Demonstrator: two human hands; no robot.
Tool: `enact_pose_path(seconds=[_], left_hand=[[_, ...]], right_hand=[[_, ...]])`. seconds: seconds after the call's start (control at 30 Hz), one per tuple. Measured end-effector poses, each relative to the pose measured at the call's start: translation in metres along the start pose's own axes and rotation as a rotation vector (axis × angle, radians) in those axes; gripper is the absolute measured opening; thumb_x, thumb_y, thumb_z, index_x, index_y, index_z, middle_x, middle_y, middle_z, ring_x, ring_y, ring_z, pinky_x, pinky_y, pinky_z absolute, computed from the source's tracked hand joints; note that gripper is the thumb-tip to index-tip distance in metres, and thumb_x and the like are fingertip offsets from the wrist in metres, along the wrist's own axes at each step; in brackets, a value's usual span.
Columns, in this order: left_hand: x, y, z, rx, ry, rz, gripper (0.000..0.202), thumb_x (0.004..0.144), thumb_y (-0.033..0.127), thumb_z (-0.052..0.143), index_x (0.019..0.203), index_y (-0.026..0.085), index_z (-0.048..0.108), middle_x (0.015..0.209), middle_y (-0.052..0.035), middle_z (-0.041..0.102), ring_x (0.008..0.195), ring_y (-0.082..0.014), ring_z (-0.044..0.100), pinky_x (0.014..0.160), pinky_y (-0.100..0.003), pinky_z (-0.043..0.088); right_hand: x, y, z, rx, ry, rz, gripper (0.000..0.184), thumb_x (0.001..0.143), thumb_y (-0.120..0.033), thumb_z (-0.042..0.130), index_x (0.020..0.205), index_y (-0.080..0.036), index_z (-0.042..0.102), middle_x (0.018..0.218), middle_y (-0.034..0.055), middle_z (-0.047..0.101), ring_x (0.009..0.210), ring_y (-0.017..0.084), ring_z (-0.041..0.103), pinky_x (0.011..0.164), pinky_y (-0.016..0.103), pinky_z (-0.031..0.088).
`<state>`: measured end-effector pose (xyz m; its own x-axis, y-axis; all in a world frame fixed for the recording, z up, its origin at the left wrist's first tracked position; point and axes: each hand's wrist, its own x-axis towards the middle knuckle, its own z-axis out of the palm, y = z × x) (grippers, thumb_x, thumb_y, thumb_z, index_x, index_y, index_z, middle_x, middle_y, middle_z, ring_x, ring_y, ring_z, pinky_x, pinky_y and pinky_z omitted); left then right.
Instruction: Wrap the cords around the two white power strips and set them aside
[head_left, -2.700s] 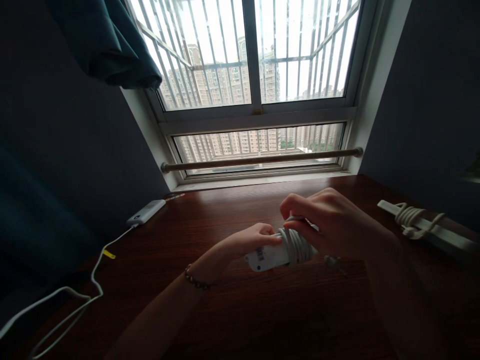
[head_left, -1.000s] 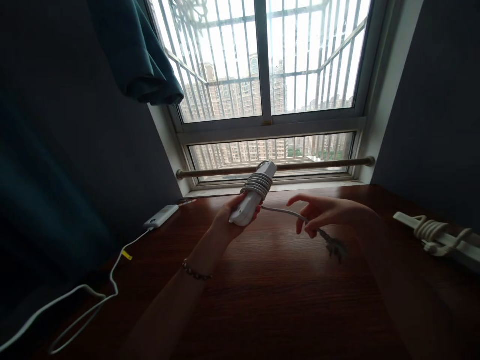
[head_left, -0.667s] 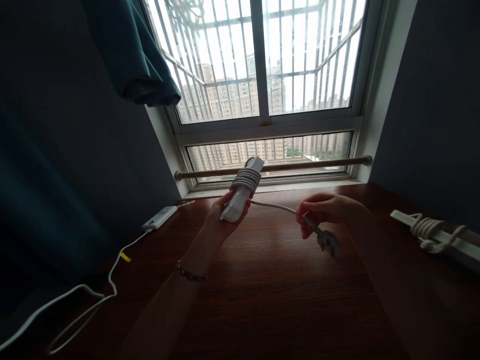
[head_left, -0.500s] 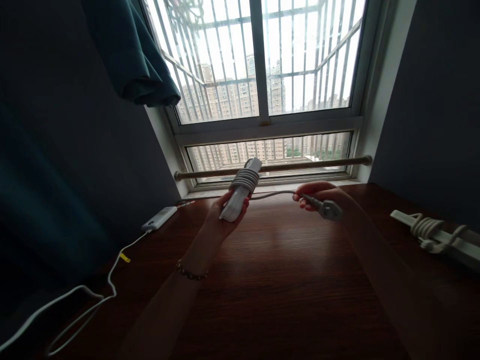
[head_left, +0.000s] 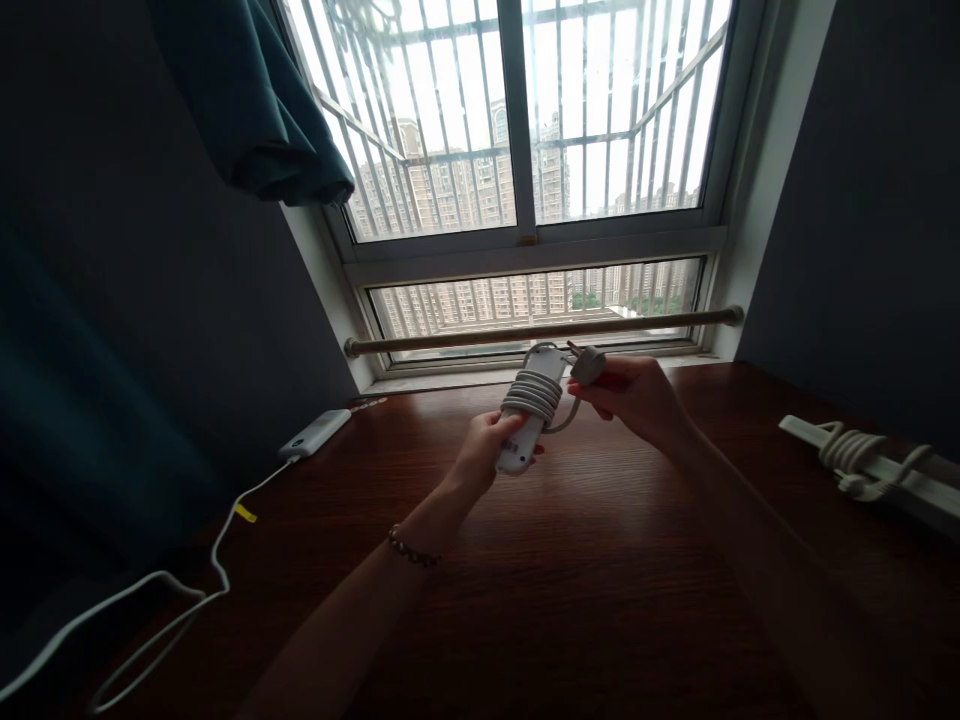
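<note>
A white power strip point(head_left: 529, 420) is held up over the dark wooden table point(head_left: 570, 590), its cord point(head_left: 534, 393) wound around its body in several turns. My left hand point(head_left: 489, 455) is closed around the strip's lower end. My right hand point(head_left: 637, 395) pinches the grey plug point(head_left: 587, 365) at the cord's free end, right beside the strip's top. A short loop of cord hangs between plug and coil.
A second white power strip with bundled cord point(head_left: 862, 462) lies at the table's right edge. A white power bank point(head_left: 315, 433) with a trailing cable point(head_left: 172, 600) lies at left. Behind are a barred window, a wooden rail point(head_left: 540, 330) and a dark curtain point(head_left: 247, 110).
My right hand has brought the plug from out at the right in to the strip's top. The stretched cord has slackened into a loop. The strip has shifted slightly right and lower.
</note>
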<state>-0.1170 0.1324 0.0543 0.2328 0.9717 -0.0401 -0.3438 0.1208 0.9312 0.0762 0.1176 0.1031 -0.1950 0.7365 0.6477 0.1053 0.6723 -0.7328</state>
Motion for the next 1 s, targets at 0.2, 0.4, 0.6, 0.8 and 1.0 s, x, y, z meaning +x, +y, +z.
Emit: enact_pose_path(seconds=[0.2,0.4,0.6,0.8,1.0], left_hand=[[-0.006,-0.015,0.003,0.854,0.107,0.510,0.022,0.069,0.031,0.063,0.085,0.017,0.058,0.073,-0.0059,0.062,0.068,-0.0226,0.058,0.058,-0.028,0.039],[-0.019,-0.018,0.014,1.076,0.185,0.658,0.023,0.073,0.030,0.059,0.093,0.019,0.054,0.076,-0.0075,0.061,0.069,-0.0243,0.055,0.059,-0.029,0.033],[-0.030,-0.017,0.030,0.644,-0.088,0.526,0.027,0.076,0.027,0.056,0.102,0.019,0.053,0.090,-0.0045,0.060,0.081,-0.0218,0.054,0.070,-0.028,0.038],[-0.032,-0.025,0.041,-0.123,-0.305,-0.052,0.036,0.082,0.047,0.041,0.110,0.026,0.049,0.094,-0.0054,0.060,0.079,-0.0230,0.058,0.065,-0.036,0.047],[-0.036,-0.010,0.036,-0.184,-0.564,-0.273,0.036,0.083,0.046,0.040,0.110,0.024,0.050,0.096,-0.0094,0.061,0.085,-0.0278,0.059,0.065,-0.042,0.049]], right_hand=[[-0.011,-0.002,0.026,-0.145,-0.107,0.043,0.022,0.063,-0.032,0.069,0.068,-0.014,0.057,0.058,-0.0001,0.051,0.054,0.012,0.050,0.049,0.023,0.040],[-0.013,0.006,0.041,0.084,-0.111,0.092,0.022,0.069,-0.033,0.065,0.077,-0.015,0.057,0.067,0.0016,0.055,0.058,0.015,0.055,0.052,0.025,0.043],[-0.009,0.012,0.045,0.336,0.369,0.029,0.029,0.079,-0.041,0.052,0.065,-0.018,0.042,0.046,-0.0038,0.039,0.040,0.008,0.038,0.040,0.022,0.030],[-0.017,-0.004,0.047,0.336,0.537,-0.103,0.031,0.082,-0.046,0.045,0.067,-0.020,0.036,0.049,-0.0044,0.030,0.040,0.008,0.030,0.039,0.022,0.027],[-0.031,-0.027,0.045,0.305,0.447,-0.337,0.020,0.078,-0.037,0.055,0.070,-0.020,0.049,0.058,-0.0009,0.039,0.046,0.008,0.034,0.041,0.024,0.028]])
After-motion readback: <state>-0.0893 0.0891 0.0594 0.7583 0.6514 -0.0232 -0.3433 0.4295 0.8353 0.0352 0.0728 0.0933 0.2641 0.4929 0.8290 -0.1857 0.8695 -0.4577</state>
